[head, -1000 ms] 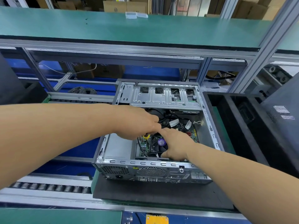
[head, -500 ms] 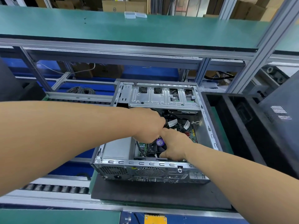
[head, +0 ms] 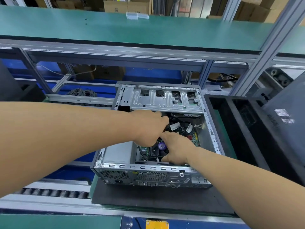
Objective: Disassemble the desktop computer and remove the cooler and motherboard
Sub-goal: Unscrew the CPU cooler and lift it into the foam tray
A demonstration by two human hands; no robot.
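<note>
Inside the open computer case [head: 148, 169] lie the green motherboard [head: 194, 138] and the black cooler [head: 156, 151], which carries a purple sticker. The left hand [head: 148, 128] is curled above the cooler; what it holds is hidden. The right hand [head: 176, 147] rests on the cooler, its forefinger straight. White cable labels are unreadable.

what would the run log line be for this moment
stage: cooler still in case | left hand: in the cables above cooler fan, grip unclear | right hand: resting on fan | computer case: open | motherboard: in place
</note>
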